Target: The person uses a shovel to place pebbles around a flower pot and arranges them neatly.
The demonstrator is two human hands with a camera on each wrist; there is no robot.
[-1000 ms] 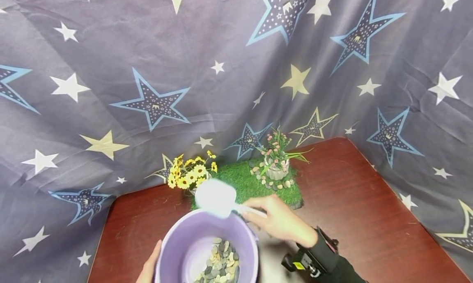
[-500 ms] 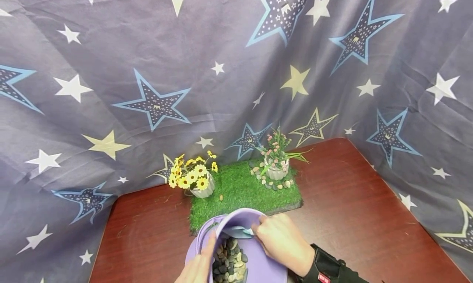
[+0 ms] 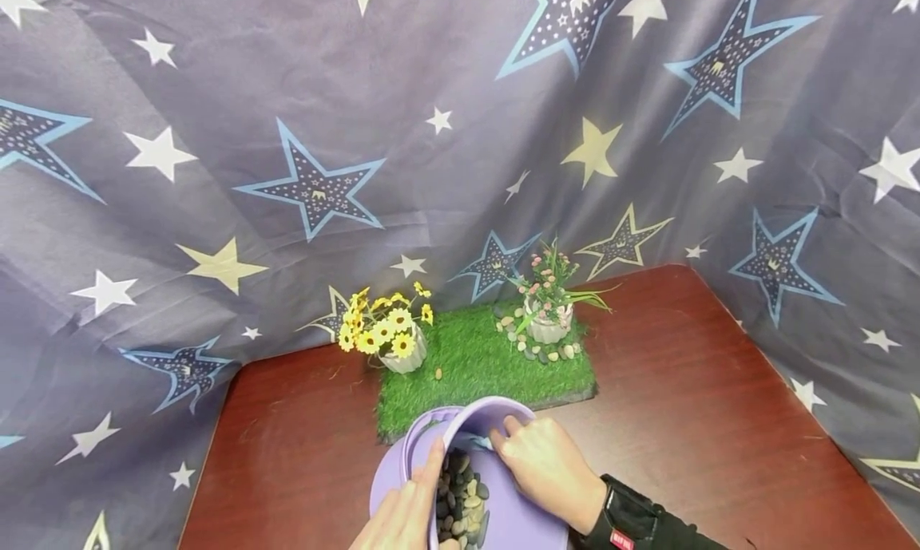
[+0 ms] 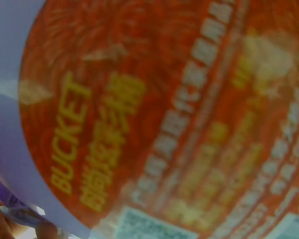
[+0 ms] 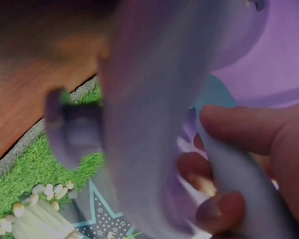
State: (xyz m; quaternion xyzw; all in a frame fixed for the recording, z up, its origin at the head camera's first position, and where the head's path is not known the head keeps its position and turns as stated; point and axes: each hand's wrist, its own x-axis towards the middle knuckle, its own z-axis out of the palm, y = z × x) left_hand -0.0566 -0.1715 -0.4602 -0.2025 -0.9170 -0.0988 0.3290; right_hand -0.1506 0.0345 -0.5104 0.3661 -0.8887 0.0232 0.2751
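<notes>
A purple bucket (image 3: 496, 518) lies tilted near the table's front edge, with its mouth facing me and dark and pale pebbles (image 3: 460, 498) inside. My left hand (image 3: 406, 506) grips its rim on the left. The left wrist view is filled by the bucket's orange label (image 4: 159, 124). My right hand (image 3: 542, 466) reaches into the bucket's mouth, its fingers (image 5: 249, 124) wrapped round the handle of a white scoop (image 5: 239, 169). The scoop's bowl is mostly hidden behind the bucket rim (image 5: 149, 124).
Just beyond the bucket lies a green grass mat (image 3: 474, 366). On it stand a pot of yellow flowers (image 3: 391, 342) and a pot of pink flowers (image 3: 549, 314) ringed with pebbles. Star-patterned cloth (image 3: 287, 135) walls the brown table (image 3: 683, 390).
A second ago the bucket stood upright and my right hand held the scoop above its far rim. The bucket has since tipped over and the scoop has gone down inside it.
</notes>
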